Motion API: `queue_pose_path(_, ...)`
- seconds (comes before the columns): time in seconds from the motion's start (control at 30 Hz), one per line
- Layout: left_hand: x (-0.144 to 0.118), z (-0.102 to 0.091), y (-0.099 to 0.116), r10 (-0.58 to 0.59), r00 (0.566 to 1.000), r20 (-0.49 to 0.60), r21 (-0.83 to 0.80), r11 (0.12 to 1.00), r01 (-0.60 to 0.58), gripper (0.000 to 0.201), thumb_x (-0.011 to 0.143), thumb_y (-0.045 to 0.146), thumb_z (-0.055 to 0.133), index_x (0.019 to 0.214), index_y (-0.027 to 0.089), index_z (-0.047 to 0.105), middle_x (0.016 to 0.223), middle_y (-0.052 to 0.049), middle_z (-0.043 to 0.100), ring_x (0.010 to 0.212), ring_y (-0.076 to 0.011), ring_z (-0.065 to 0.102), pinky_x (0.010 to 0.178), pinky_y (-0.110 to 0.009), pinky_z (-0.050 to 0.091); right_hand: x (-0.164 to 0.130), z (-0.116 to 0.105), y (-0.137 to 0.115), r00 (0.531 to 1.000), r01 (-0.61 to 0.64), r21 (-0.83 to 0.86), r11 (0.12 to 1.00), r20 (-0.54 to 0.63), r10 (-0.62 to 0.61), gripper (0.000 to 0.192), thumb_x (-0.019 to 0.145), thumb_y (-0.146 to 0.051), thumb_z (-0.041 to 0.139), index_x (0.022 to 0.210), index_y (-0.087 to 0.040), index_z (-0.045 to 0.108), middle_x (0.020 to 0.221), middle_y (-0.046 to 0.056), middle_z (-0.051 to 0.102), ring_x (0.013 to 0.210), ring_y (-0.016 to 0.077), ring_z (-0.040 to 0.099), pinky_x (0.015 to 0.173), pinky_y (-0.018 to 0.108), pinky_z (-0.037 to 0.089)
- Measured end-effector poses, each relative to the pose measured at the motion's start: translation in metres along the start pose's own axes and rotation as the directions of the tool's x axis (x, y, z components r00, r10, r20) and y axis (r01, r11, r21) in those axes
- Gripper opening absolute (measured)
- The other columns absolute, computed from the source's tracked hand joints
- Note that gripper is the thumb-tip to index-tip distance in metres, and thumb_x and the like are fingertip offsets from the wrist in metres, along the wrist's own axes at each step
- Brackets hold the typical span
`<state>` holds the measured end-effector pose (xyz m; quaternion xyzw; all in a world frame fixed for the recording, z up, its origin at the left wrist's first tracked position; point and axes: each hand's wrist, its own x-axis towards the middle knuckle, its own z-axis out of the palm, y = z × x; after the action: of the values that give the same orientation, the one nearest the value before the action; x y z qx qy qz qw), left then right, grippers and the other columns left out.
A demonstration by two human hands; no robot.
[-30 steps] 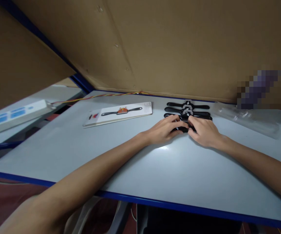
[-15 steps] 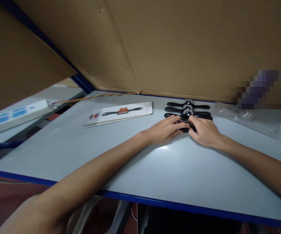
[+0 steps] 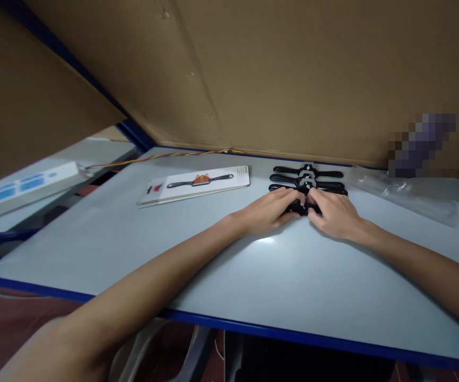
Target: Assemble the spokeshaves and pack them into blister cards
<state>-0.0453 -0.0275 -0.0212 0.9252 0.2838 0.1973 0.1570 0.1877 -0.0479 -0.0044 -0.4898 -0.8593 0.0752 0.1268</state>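
Several black two-handled tools (image 3: 308, 179) lie side by side in a row at the far middle of the grey table (image 3: 229, 276). My left hand (image 3: 269, 211) and my right hand (image 3: 332, 214) both rest on the nearest tool (image 3: 299, 208), fingers curled over its two handles, so only its middle shows between them. The tools behind it lie untouched. A white packaging card (image 3: 195, 185) printed with a picture of the same tool lies flat to the left of my left hand.
Brown cardboard walls (image 3: 285, 74) close the table at the back and left. Clear plastic packaging (image 3: 402, 193) lies at the right. A twisted red-yellow wire (image 3: 161, 157) runs along the back edge. A white box with blue labels (image 3: 22, 185) sits on a lower surface at left.
Both hands have slid the nearest tool slightly away from me, closer to the row behind it. Everything else is as before.
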Motion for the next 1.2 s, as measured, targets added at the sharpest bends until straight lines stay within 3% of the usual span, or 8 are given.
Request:
queue_pose_path(0.27,-0.0003,0.001,-0.0005,-0.039,0.999,-0.022,-0.014,0.999,0.039,0.02,0.103,0.034,0.055,0.115,0.018,0.054,0.102,-0.01,0.065,0.093,-0.0236,0.059,0.081,-0.038,0.048,0.0007,-0.0001,-0.0004,1.0,-0.002,-0.003,1.0,0.001,0.002,0.013,0.092,-0.03,0.047,0.097,-0.022,0.056,0.093,0.007,0.072,0.076,0.0218,0.057,0.066,0.035,0.027)
queue_pose_path(0.4,-0.0001,0.0012,-0.0017,0.01,1.0,-0.008,0.019,1.0,-0.01,0.019,0.106,0.036,0.052,0.106,0.018,0.058,0.1,-0.009,0.063,0.092,-0.0234,0.057,0.081,-0.037,0.048,0.0002,-0.0003,-0.0004,1.0,-0.002,-0.014,1.0,0.006,0.002,0.013,0.092,-0.031,0.047,0.098,-0.023,0.055,0.095,0.007,0.073,0.078,0.0222,0.058,0.067,0.035,0.027)
queue_pose_path(0.67,-0.0007,0.0025,-0.0071,0.101,0.995,0.006,0.083,0.991,-0.101,0.029,0.11,0.033,0.045,0.123,0.023,0.068,0.101,-0.009,0.061,0.093,-0.0233,0.057,0.081,-0.037,0.05,0.0006,0.0006,0.001,1.0,0.002,-0.015,1.0,0.013,-0.002,0.011,0.092,-0.03,0.047,0.096,-0.023,0.054,0.094,0.006,0.072,0.076,0.0211,0.057,0.065,0.035,0.027)
queue_pose_path(0.87,-0.0011,0.0014,-0.0051,0.081,0.997,0.017,0.123,0.989,-0.082,0.036,0.11,0.035,0.045,0.139,0.021,0.061,0.103,-0.01,0.063,0.095,-0.0248,0.058,0.083,-0.039,0.051,0.0009,0.0011,0.0008,1.0,0.022,0.0,1.0,-0.003,-0.022,0.013,0.091,-0.029,0.047,0.098,-0.022,0.055,0.095,0.007,0.073,0.077,0.0211,0.058,0.066,0.035,0.027)
queue_pose_path(1.03,0.0,-0.0012,0.0002,0.055,0.998,0.007,0.06,0.997,-0.055,0.033,0.107,0.033,0.048,0.135,0.019,0.057,0.112,-0.011,0.068,0.101,-0.0251,0.061,0.089,-0.041,0.051,0.0012,0.0032,0.0018,1.0,0.022,-0.001,1.0,-0.015,-0.022,0.016,0.091,-0.031,0.046,0.099,-0.022,0.056,0.093,0.008,0.072,0.076,0.0215,0.056,0.066,0.036,0.028)
queue_pose_path(1.2,0.0001,-0.0011,0.0021,-0.008,1.0,-0.015,0.001,1.0,0.008,0.028,0.102,0.033,0.052,0.125,0.019,0.055,0.111,-0.012,0.069,0.1,-0.0249,0.062,0.085,-0.04,0.051,0.0011,0.0045,0.0031,0.999,0.025,0.0,1.0,-0.023,-0.025,0.014,0.091,-0.031,0.046,0.097,-0.023,0.055,0.091,0.007,0.071,0.074,0.0212,0.055,0.065,0.035,0.026)
